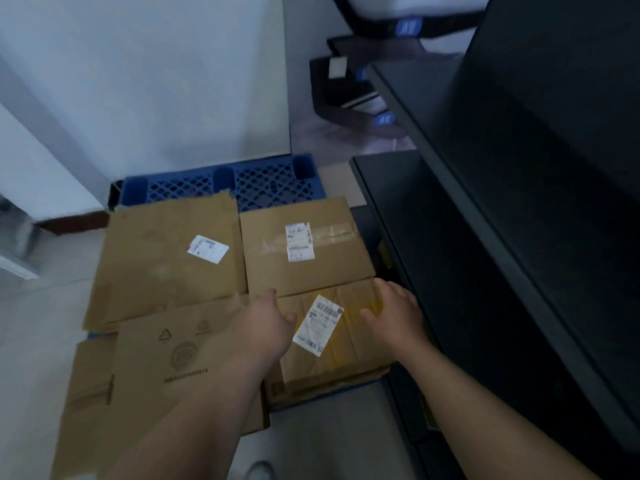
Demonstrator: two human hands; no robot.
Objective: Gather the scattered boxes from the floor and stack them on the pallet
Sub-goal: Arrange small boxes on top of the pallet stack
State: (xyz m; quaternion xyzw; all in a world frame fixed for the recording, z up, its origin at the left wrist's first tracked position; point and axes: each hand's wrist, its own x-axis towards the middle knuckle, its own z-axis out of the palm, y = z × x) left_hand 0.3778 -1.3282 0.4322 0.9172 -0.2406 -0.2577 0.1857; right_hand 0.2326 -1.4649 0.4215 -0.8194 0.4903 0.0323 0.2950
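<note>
A blue plastic pallet (266, 183) lies on the floor against the wall, mostly covered by brown cardboard boxes. A wide box (162, 261) sits at the back left and a taped box (304, 247) with a white label at the back right. In front lie a box printed with symbols (166, 362) and a small box (332, 344) with a loose white label and yellow tape. My left hand (266, 320) rests on the small box's left edge with relaxed fingers. My right hand (394, 313) lies flat on its right side.
Black metal shelving (485, 254) runs close along the right side of the pallet. A white wall (156, 81) stands behind the pallet. Dark furniture (349, 95) sits at the back right. Pale floor tiles (332, 441) show in front. A metal leg (20, 233) is at far left.
</note>
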